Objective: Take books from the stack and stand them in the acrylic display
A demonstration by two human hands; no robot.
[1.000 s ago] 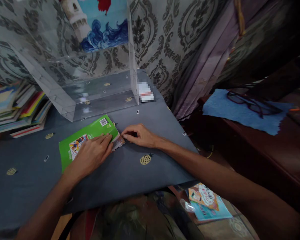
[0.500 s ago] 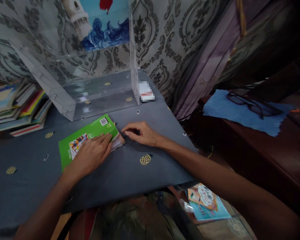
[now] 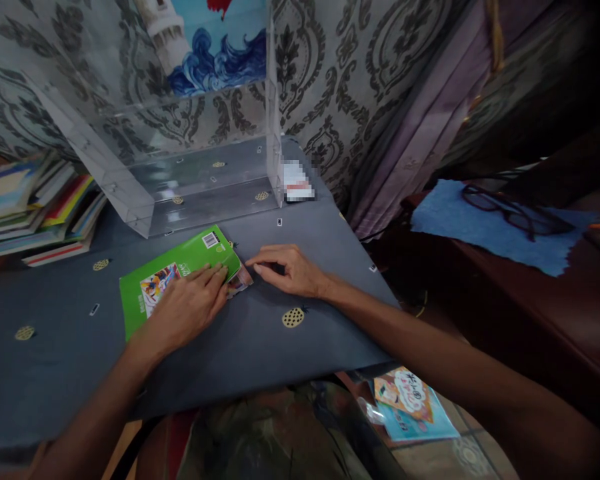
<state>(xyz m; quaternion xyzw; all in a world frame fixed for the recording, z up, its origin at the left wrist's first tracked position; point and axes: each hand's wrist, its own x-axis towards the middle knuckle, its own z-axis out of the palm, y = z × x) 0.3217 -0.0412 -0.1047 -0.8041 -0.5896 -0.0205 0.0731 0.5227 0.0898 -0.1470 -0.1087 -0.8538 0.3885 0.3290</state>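
A green book (image 3: 200, 250) lies face down and slanted on the cloth-covered table, a barcode near its top corner. Fingers stretched out, my left hand (image 3: 190, 303) rests flat across its cover and hides part of a colourful picture. Inner pages (image 3: 240, 280) stick out past the cover on the right side. Beside that edge is my right hand (image 3: 295, 270), fingers curled, thumb and index finger drawn close in a pinch at the page corner. Whether a page is between those fingertips cannot be made out.
Behind the book stands a clear acrylic stand (image 3: 143, 213). A stack of books (image 3: 40, 207) is on the left. A white item (image 3: 297, 183), pixelated, lies by the stand. Glasses (image 3: 515, 213) rest on a blue cloth (image 3: 445, 223) at right; booklets (image 3: 415, 407) are below the table.
The view has shifted slightly. The right fingertips are a little closer to the protruding pages, whose corner looks lifted or shifted. The left hand stays flat on the green book.
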